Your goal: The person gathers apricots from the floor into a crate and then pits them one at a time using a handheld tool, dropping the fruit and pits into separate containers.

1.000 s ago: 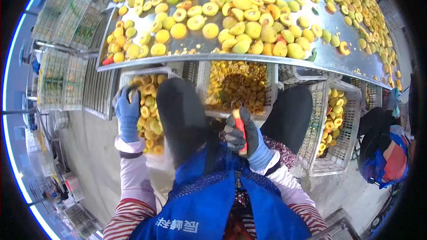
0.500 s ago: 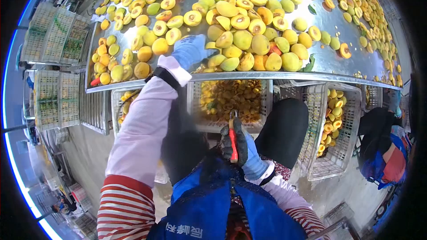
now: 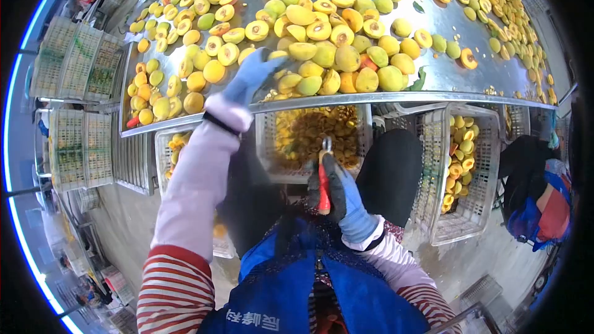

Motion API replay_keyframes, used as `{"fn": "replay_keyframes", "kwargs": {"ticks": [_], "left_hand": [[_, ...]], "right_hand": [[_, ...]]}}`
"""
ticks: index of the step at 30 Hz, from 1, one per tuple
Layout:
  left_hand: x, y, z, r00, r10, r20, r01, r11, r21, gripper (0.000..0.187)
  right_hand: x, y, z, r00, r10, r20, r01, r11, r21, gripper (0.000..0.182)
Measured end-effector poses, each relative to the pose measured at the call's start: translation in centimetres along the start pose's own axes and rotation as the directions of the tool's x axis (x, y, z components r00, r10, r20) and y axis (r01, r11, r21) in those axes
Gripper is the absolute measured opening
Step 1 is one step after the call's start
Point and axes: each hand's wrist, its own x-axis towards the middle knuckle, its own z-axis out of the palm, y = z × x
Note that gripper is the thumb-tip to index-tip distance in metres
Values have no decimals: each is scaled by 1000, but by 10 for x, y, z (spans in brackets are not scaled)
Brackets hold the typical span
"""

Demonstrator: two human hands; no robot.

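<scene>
My left hand [image 3: 249, 79], in a blue glove, is over the near edge of the metal table [image 3: 455, 80]. Its fingers are apart, close to the left side of a heap of yellow peaches [image 3: 348, 59], with nothing visibly held. Some peaches are whole; others are cut in half with brown stones showing. Low in front of my body, my right hand [image 3: 348, 201], in a blue and black glove, is closed around a red-handled tool [image 3: 324, 188] with a metal tip pointing away from me. Beyond that tip, a crate [image 3: 263, 148] between my knees holds brownish-yellow pieces.
Right of my knee stands a white crate [image 3: 427, 192] with halved peaches. Another crate [image 3: 162, 154] is partly under the table at left. Stacked crates [image 3: 80, 148] line the left side. Part of another person [image 3: 544, 204] shows at far right.
My left hand has drawn back slightly to the left from the heap, and its fingers have spread. The right hand still grips the red-handled tool. The whole view has shifted a little.
</scene>
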Motion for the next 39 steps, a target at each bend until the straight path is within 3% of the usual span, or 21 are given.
{"fn": "replay_keyframes", "kwargs": {"ticks": [2, 4, 5, 7, 8, 9, 12, 13, 15, 17, 19, 22, 24, 25, 26, 30, 31, 34, 35, 37, 39], "left_hand": [[-69, 34, 2, 989, -133, 62, 145, 826, -545, 42], [-126, 51, 26, 989, 17, 149, 117, 534, -837, 36], [-145, 47, 29, 960, 257, 114, -119, 741, -661, 34], [-177, 47, 37, 917, 384, 110, -288, 826, -484, 34], [-191, 54, 44, 956, 284, 72, -200, 813, -547, 36], [-197, 57, 48, 973, 223, 62, -136, 767, -627, 38], [-209, 64, 57, 988, 130, 80, 0, 524, -852, 39], [-214, 67, 56, 994, 64, 93, 65, 347, -936, 38], [-216, 64, 63, 995, 86, -53, -92, 555, -827, 42], [-217, 64, 65, 976, 157, -150, -217, 672, -708, 40], [-227, 73, 62, 969, 204, -141, -247, 766, -593, 38], [-249, 83, 69, 991, 95, -95, -134, 736, -664, 39], [-251, 68, 74, 972, 177, -157, -232, 843, -485, 39], [-253, 63, 76, 969, 180, -172, -245, 804, -542, 38], [-252, 59, 78, 968, 173, -181, -248, 764, -596, 37], [-260, 71, 68, 922, 294, -252, -324, 942, -89, 36], [-258, 68, 66, 843, 469, -264, -471, 880, 60, 38], [-258, 69, 54, 980, 184, -78, -199, 937, -288, 37], [-255, 58, 53, 987, 158, -19, -151, 893, -424, 37], [-248, 32, 53, 985, 126, 116, -20, 757, -654, 35], [-247, 31, 48, 982, 165, 95, -102, 878, -468, 35]], "right_hand": [[-8, -22, 10, 999, -49, 17, 48, 998, 40, 39], [-13, -30, 17, 985, -154, 75, 154, 988, 4, 43], [-12, -19, 25, 951, -306, 51, 304, 952, 32, 38], [-10, -20, 31, 807, -556, 201, 578, 670, -465, 31], [-11, -24, 34, 713, -621, 325, 648, 408, -643, 27], [-19, -36, 38, 806, -507, 306, 533, 396, -747, 21], [-25, -25, 38, 693, -615, 376, 594, 192, -781, 20], [-27, -18, 35, 679, -638, 364, 590, 179, -788, 29], [-24, 0, 27, 642, -688, 338, 582, 152, -799, 48], [-5, 23, 16, 735, -670, 105, 566, 521, -639, 53], [-5, 17, 21, 780, -626, -14, 568, 717, -405, 57], [-27, -15, 36, 926, -376, -18, 349, 874, -338, 53], [-19, -11, 22, 981, -189, 32, 191, 953, -236, 49], [-31, -10, 32, 953, -248, 171, 239, 968, 75, 49], [-27, 2, 25, 966, -198, 168, 196, 980, 28, 45], [7, 46, -1, 953, -232, 196, 201, 966, 165, 38], [-11, 20, 6, 964, -208, 167, 206, 978, 32, 39], [-18, -5, 10, 755, -588, 289, 652, 633, -418, 41], [-9, 1, 2, 783, -524, 336, 616, 578, -535, 58], [-34, -19, 25, 801, -479, 360, 580, 467, -668, 55], [-41, -22, 33, 829, -452, 330, 519, 400, -755, 49]]}}
